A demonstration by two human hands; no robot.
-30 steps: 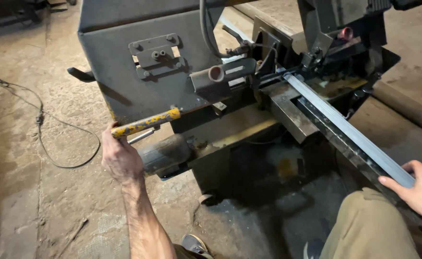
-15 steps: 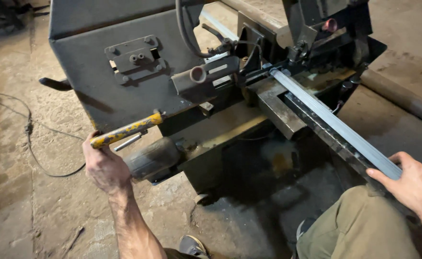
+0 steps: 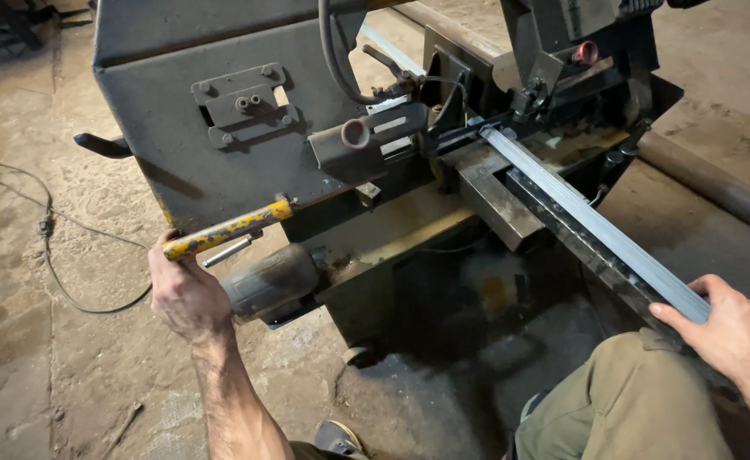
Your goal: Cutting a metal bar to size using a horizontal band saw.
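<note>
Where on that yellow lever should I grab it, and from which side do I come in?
Take the yellow lever at its free lower-left end, where the left hand already sits. It slants up to the right into the grey saw housing, so the right end is blocked. Probably best to come from below left, wrapping the fingers around the round bar; a thin metal rod runs close beneath it.

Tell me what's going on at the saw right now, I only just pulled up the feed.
A person stands at a grey metal-cutting band saw. The left hand grips the end of the saw's yellow lever handle. The right hand holds the near end of a long grey steel bar, which lies along the saw bed and runs up into the vise under the saw head. A black cable trails across the dusty concrete floor on the left.
</note>
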